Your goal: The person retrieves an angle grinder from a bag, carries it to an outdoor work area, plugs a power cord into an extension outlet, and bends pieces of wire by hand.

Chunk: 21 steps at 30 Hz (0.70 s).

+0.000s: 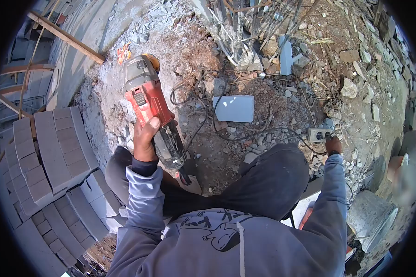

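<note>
A red and grey angle grinder is gripped around its body by my left hand, thumb on top. Its grey head points away from me and a yellow part shows at the far end. The black handle end, with the cord leaving it, hangs over my left leg. Far to the right, my right hand is closed at a pale socket box on the ground. Its fingers are around a dark plug at the socket's right side; how far the plug sits in the socket is hidden.
A black cord loops across the rubble. A grey block piece lies ahead, with another offcut beyond it near a plant base. Stacked blocks stand at left, near a wooden beam. A bucket-like container is at right.
</note>
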Tool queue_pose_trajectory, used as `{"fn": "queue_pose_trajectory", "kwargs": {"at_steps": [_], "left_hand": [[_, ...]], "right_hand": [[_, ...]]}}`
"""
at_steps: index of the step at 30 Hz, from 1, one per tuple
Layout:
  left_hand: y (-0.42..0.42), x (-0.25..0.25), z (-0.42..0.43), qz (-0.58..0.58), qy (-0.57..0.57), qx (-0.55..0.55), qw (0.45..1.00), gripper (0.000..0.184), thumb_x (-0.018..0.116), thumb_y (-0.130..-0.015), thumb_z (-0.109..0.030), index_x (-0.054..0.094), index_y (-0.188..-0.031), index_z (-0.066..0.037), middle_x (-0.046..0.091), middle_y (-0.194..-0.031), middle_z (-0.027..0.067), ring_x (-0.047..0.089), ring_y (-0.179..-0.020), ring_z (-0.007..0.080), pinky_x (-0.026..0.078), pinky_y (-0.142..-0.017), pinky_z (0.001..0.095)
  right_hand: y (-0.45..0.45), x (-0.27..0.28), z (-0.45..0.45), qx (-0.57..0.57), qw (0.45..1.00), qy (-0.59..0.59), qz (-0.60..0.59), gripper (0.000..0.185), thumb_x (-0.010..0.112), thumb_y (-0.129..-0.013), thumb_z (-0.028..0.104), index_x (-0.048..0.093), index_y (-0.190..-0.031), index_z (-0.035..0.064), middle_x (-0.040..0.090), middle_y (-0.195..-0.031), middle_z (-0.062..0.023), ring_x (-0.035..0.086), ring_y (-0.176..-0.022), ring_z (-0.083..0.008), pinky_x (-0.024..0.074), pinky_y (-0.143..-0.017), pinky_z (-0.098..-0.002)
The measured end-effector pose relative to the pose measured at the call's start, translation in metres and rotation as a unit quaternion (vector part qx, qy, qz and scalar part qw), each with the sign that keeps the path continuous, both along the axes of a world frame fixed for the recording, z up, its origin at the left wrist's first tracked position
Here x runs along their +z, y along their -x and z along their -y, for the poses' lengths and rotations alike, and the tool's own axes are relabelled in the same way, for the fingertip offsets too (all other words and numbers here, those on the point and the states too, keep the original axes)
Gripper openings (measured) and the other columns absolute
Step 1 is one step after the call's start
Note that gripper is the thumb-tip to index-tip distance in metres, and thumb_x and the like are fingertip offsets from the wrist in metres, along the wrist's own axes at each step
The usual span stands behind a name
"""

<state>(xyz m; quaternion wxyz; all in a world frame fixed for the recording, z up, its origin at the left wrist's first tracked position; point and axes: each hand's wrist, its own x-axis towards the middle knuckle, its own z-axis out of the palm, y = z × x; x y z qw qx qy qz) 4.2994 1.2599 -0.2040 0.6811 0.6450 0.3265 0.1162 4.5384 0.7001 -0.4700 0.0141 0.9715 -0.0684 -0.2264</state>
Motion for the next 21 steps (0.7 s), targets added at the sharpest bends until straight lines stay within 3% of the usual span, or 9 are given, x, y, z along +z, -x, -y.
{"fn": "queue_pose_trajectory", "kwargs": {"at_steps": [2, 3, 5, 8, 9, 10, 16, 18, 21], "left_hand": [[-0.009, -0.003, 0.001, 0.024, -0.033, 0.003, 0.999, 0.053, 0.058, -0.079, -0.042, 0.049, -0.11, 0.001, 0.06, -0.09, 0.0127, 0.06, -0.077, 0.0195, 0.05, -0.068, 0.0303], [-0.01, -0.011, 0.0, 0.021, -0.045, 0.004, 0.999, 0.052, 0.059, -0.079, -0.039, 0.048, -0.111, 0.001, 0.06, -0.09, 0.0127, 0.06, -0.077, 0.0198, 0.05, -0.068, 0.0305], [-0.01, -0.025, 0.004, 0.009, -0.031, -0.023, 0.999, 0.048, 0.059, -0.08, -0.036, 0.049, -0.111, 0.0, 0.06, -0.092, 0.0127, 0.06, -0.078, 0.02, 0.049, -0.07, 0.0311], [-0.019, -0.04, 0.03, -0.005, -0.074, -0.055, 0.996, 0.047, 0.06, -0.081, -0.033, 0.05, -0.114, -0.001, 0.059, -0.097, 0.0078, 0.055, -0.086, 0.0163, 0.043, -0.079, 0.0296], [-0.02, -0.039, 0.034, -0.018, -0.057, -0.098, 0.993, 0.044, 0.063, -0.077, -0.023, 0.052, -0.113, 0.0, 0.058, -0.101, 0.0062, 0.053, -0.09, 0.0137, 0.04, -0.085, 0.0277], [-0.019, -0.044, 0.04, -0.009, -0.057, -0.118, 0.991, 0.045, 0.064, -0.076, -0.022, 0.051, -0.113, 0.0, 0.058, -0.102, 0.0057, 0.053, -0.09, 0.0135, 0.04, -0.085, 0.0274], [-0.006, -0.058, 0.066, -0.042, -0.02, -0.165, 0.985, 0.049, 0.068, -0.073, -0.015, 0.049, -0.115, 0.001, 0.057, -0.103, 0.0058, 0.053, -0.092, 0.0134, 0.042, -0.085, 0.0282], [-0.012, -0.064, 0.072, -0.026, -0.047, -0.164, 0.985, 0.046, 0.07, -0.073, -0.015, 0.05, -0.111, 0.0, 0.058, -0.101, 0.0066, 0.054, -0.088, 0.0134, 0.044, -0.081, 0.0285], [-0.024, -0.071, 0.081, -0.08, -0.056, -0.154, 0.983, 0.044, 0.072, -0.072, -0.02, 0.051, -0.105, -0.001, 0.059, -0.099, 0.0102, 0.059, -0.085, 0.0182, 0.046, -0.078, 0.0312]], "right_hand": [[0.014, 0.047, -0.034, -0.033, 0.996, -0.025, 0.077, 0.035, 0.058, -0.08, 0.03, 0.058, -0.096, -0.0007, 0.062, -0.097, -0.0258, 0.059, -0.092, -0.0421, 0.0462, -0.081, -0.0475], [0.02, 0.069, -0.049, -0.049, 0.994, -0.012, 0.096, 0.034, 0.058, -0.081, 0.028, 0.057, -0.103, 0.0025, 0.061, -0.103, -0.0236, 0.059, -0.095, -0.0394, 0.0468, -0.081, -0.0471], [0.034, 0.063, -0.045, -0.004, 0.964, -0.109, 0.241, 0.026, 0.055, -0.082, 0.026, 0.061, -0.097, 0.0062, 0.063, -0.093, -0.0219, 0.061, -0.088, -0.0384, 0.0475, -0.079, -0.0448], [0.06, 0.065, -0.063, -0.034, 0.929, -0.259, 0.262, 0.02, 0.055, -0.082, 0.022, 0.065, -0.09, 0.0063, 0.064, -0.087, -0.0194, 0.061, -0.083, -0.0378, 0.0481, -0.075, -0.0422], [0.067, 0.069, -0.071, -0.06, 0.95, -0.228, 0.205, 0.02, 0.055, -0.082, 0.022, 0.064, -0.089, 0.0064, 0.064, -0.086, -0.0194, 0.061, -0.082, -0.0373, 0.0481, -0.075, -0.0425], [0.076, 0.06, -0.072, -0.036, 0.956, -0.183, 0.227, 0.02, 0.055, -0.081, 0.022, 0.064, -0.089, 0.0062, 0.064, -0.085, -0.0202, 0.061, -0.081, -0.037, 0.0482, -0.074, -0.0428], [0.11, 0.06, -0.098, -0.046, 0.956, -0.214, 0.194, 0.02, 0.056, -0.081, 0.022, 0.065, -0.086, 0.0048, 0.064, -0.079, -0.0199, 0.062, -0.077, -0.0361, 0.0487, -0.071, -0.0432], [0.113, 0.079, -0.138, -0.017, 0.94, -0.308, 0.147, 0.026, 0.058, -0.082, 0.026, 0.064, -0.087, 0.0015, 0.064, -0.078, -0.019, 0.064, -0.074, -0.0326, 0.049, -0.07, -0.0402], [0.102, 0.115, -0.205, -0.045, 0.839, -0.523, -0.147, 0.044, 0.058, -0.085, 0.041, 0.059, -0.108, 0.0034, 0.064, -0.093, -0.0117, 0.061, -0.087, -0.0245, 0.0493, -0.074, -0.0371]]}}
